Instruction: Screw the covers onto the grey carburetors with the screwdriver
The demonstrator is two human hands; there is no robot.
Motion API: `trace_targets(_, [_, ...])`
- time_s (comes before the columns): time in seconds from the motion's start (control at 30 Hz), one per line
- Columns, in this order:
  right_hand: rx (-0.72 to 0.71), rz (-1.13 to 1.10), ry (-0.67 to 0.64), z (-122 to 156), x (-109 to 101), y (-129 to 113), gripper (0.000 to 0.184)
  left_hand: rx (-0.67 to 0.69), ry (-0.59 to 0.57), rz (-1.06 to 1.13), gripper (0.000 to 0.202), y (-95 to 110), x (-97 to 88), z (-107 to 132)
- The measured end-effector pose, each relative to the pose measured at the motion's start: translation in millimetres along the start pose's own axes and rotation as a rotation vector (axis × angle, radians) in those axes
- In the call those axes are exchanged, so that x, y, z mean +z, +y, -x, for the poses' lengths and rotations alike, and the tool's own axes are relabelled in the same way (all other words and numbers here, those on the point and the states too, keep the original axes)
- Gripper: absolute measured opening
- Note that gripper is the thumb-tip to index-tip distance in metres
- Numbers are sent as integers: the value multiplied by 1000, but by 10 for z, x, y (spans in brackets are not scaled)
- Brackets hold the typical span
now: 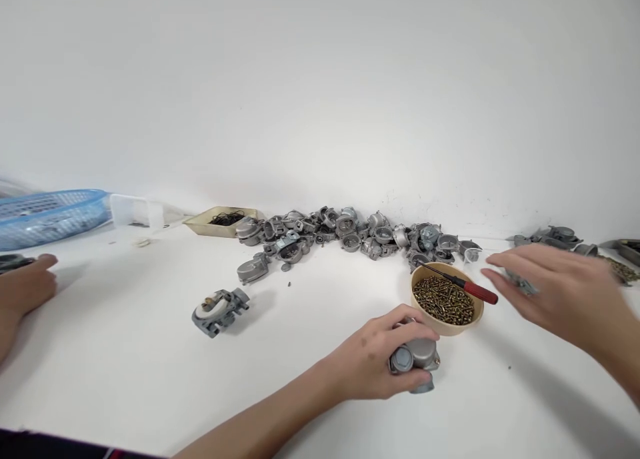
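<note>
My left hand [383,359] is closed around a grey metal carburetor [421,354], just above the table in front of the bowl. My right hand [565,292], smeared by motion, is raised to the right of the bowl. Its fingers are bent around a small greyish piece [523,282] that is too blurred to name. A cream bowl [447,327] full of brass-coloured screws [443,302] stands between my hands. Across its rim lies a screwdriver [480,292] with a red handle. Another carburetor [220,311], with a white part showing on top, lies to the left.
A heap of grey metal carburetor parts [350,226] runs along the wall. Farther left are a cream tray [203,227] with black rings and a blue basket [55,222]. Another person's hand [30,286] holds something dark at the left edge. More parts [560,236] lie back right.
</note>
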State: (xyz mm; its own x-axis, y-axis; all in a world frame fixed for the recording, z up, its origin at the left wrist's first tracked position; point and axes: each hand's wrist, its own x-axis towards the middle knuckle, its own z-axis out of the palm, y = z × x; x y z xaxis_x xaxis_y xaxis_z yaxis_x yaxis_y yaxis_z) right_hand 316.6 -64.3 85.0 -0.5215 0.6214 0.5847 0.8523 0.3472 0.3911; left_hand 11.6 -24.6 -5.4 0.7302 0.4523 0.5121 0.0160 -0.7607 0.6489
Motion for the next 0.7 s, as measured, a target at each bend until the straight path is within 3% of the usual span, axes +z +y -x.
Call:
trace_targets(0.1, [47,46,-40,70,425,107,61,-8,5,13,46,-31,19,1])
trace_targets(0.23, [148,-175,-161,242,765,174,61,-1,6,22,47,-59,38,7])
trace_targets(0.53, [304,-465,-279,156,562,128,39,76,47,-33,41,-65,32,-4])
trace_targets(0.7, [423,-581,55,-69,319,141,30,137,85,-104,40,-84,32,-4])
